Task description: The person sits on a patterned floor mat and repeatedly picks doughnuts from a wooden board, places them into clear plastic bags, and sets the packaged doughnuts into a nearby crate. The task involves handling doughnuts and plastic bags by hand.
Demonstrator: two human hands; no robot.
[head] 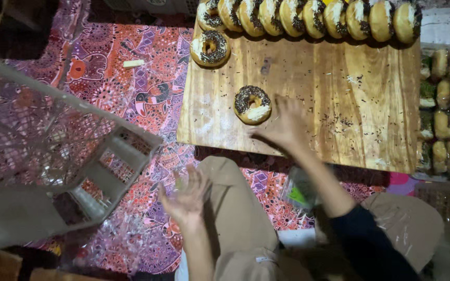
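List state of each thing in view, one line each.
Right hand: open, blurred, over the wooden board, beside the near doughnut.
Left hand: open, palm up, empty as far as visible.
Near doughnut: flat, alone, sprinkled.
Second doughnut: flat, near the row.
Doughnut row: on edge, leaning together.
Bagged doughnuts: wrapped, stacked right of the board.
Crate: tilted.

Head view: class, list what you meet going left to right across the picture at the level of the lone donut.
White crate → patterned cloth → wooden board with the lone donut → right hand → wrapped donuts.
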